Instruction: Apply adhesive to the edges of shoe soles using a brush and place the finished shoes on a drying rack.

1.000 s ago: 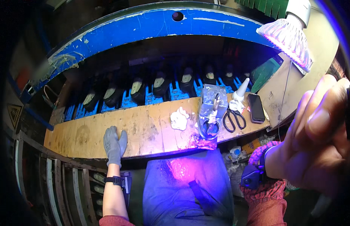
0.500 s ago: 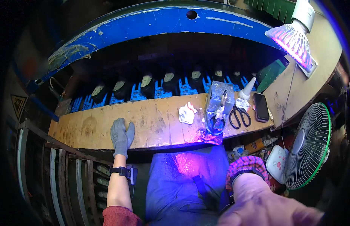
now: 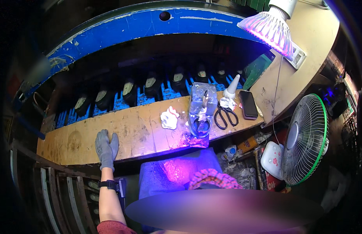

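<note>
My left hand (image 3: 106, 149), in a grey glove, lies flat on the left part of the wooden bench top (image 3: 130, 134). Its fingers are stretched out and it holds nothing. My right hand (image 3: 224, 210) is close to the camera at the bottom, lost in a blurred patch, so its fingers cannot be made out. Above it shows a pink checked cuff (image 3: 214, 178). Along the bench are a crumpled white cloth (image 3: 169, 118), a clear block-shaped holder with a round cup (image 3: 203, 103), black-handled scissors (image 3: 226, 117), a white cone-tipped bottle (image 3: 232, 86) and a dark phone (image 3: 248, 104).
Behind the bench, dark shoe-shaped forms (image 3: 128, 89) stand on blue racks under a blue beam (image 3: 122, 27). A glowing purple lamp (image 3: 268, 33) hangs at upper right. A green-rimmed fan (image 3: 305, 140) stands at right; a metal rack (image 3: 74, 199) is at lower left.
The view has shifted, so the bench things sit further left. My right hand has moved left across my lap and is now blurred. My left hand stays flat on the bench.
</note>
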### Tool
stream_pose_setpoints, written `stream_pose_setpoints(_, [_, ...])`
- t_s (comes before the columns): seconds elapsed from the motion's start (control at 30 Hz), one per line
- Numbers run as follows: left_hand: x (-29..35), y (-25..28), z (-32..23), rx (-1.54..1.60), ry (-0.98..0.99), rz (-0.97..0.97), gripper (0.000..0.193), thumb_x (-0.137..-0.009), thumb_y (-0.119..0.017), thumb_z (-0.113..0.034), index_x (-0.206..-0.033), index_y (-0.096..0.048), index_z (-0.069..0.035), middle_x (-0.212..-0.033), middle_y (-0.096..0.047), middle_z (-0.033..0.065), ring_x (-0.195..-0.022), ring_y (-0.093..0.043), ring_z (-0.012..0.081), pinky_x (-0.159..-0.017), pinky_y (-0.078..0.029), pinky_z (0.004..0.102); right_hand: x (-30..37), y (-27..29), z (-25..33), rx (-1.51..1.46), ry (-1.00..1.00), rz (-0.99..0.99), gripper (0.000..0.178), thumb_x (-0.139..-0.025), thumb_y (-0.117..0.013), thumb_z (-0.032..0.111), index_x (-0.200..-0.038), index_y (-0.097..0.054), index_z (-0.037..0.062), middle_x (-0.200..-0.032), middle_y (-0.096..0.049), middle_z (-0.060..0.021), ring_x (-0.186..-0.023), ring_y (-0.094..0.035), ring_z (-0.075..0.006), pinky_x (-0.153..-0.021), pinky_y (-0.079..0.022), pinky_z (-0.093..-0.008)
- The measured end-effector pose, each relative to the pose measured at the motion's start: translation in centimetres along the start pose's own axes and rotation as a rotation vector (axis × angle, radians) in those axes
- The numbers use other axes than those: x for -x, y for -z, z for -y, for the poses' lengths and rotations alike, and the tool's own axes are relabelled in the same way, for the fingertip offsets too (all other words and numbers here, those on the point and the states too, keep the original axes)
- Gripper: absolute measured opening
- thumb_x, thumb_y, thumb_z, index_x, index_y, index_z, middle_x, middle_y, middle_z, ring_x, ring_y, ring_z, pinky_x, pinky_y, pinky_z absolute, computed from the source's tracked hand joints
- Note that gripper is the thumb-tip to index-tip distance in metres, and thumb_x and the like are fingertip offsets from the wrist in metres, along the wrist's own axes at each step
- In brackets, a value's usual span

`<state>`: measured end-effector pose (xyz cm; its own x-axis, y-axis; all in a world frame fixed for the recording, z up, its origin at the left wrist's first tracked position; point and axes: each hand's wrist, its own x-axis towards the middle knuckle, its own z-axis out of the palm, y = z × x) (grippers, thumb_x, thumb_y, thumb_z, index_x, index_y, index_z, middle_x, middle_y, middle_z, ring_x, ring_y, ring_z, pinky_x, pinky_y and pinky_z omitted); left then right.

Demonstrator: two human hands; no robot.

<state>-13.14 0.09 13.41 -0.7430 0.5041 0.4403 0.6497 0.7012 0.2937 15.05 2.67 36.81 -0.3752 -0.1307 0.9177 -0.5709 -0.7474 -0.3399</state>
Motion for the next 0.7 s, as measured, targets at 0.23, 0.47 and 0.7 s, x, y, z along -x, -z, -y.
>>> stream_pose_setpoints(0.23, [0.4, -0.6, 0.0, 0.051, -0.031, -0.144, 0.036, -0.090, -0.063, -0.031, -0.104, -0.068, 0.001, -0.106, -0.068, 0.0219, -0.100, -0.063, 0.0394, -0.090, -0.050, 0.0471, 0.2, -2.0, -5.4, -0.495, -0.305, -0.055, 0.045, -0.110, -0.033, 0.029, -0.132, -0.044, -0.0089, -0.111, -0.067, -0.0235, -0.100, -0.067, -0.0311, -0.095, -0.049, -0.0379])
stream_pose_setpoints(0.47, [1.7, -1.4, -0.5, 0.029, 0.180, -0.126, 0.028, -0.089, -0.058, -0.030, -0.072, -0.065, -0.009, -0.072, -0.061, 0.0168, -0.068, -0.061, 0.0360, -0.061, -0.046, 0.0525, 9.7, 7.4, -2.1, -0.052, -0.639, -0.350, 0.048, -0.109, -0.034, 0.037, -0.128, -0.049, -0.0048, -0.120, -0.064, -0.0270, -0.115, -0.064, -0.0365, -0.106, -0.045, -0.0471])
stream_pose_setpoints(0.7, [2.3, 0.3, -0.4, 0.100, 0.139, -0.288, 0.031, -0.087, -0.064, -0.038, -0.081, -0.063, -0.007, -0.088, -0.063, 0.0127, -0.092, -0.061, 0.0324, -0.084, -0.048, 0.0448, 20.1, 11.7, -0.9, 0.061, -0.732, -0.846, 0.037, -0.104, -0.049, 0.037, -0.116, -0.054, 0.0018, -0.098, -0.068, -0.0187, -0.097, -0.063, -0.0272, -0.085, -0.048, -0.0367])
